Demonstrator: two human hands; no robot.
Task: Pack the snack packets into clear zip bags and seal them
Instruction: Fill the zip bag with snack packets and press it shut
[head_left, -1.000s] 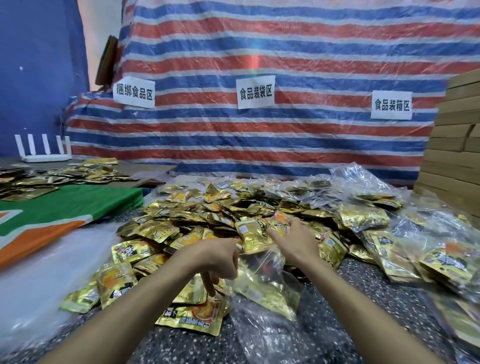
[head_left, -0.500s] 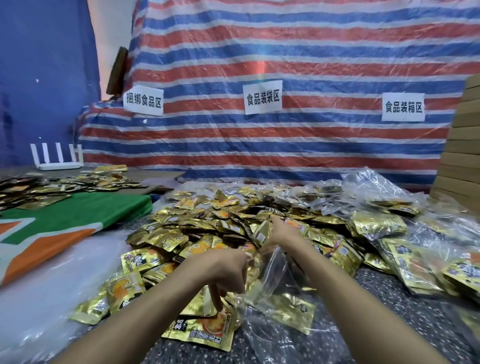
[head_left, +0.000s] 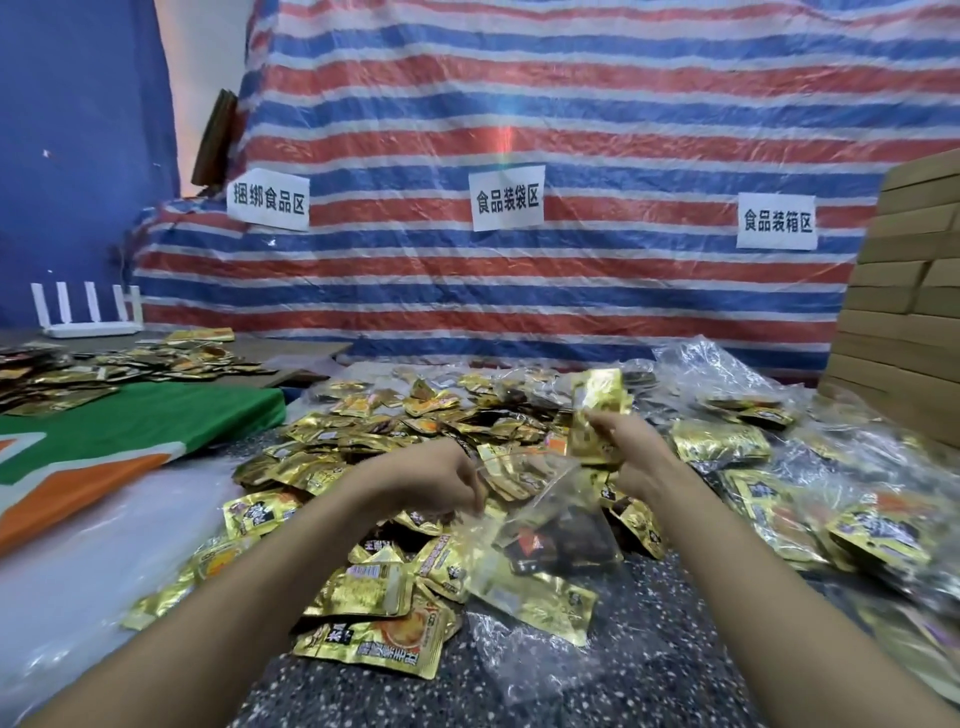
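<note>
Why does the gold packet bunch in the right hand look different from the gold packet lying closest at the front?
The held packets stand on end above the pile, gripped by the right hand; the front packet lies flat on the speckled table. The held packets show mostly plain gold; the front packet shows black letters and an orange picture. Both are shiny gold foil.

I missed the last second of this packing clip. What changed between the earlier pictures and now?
The right hand, earlier reaching into the pile, now grips gold packets and has raised them above it, near the clear zip bag. The left hand still holds the bag's edge; the pile stays spread on the table.
</note>
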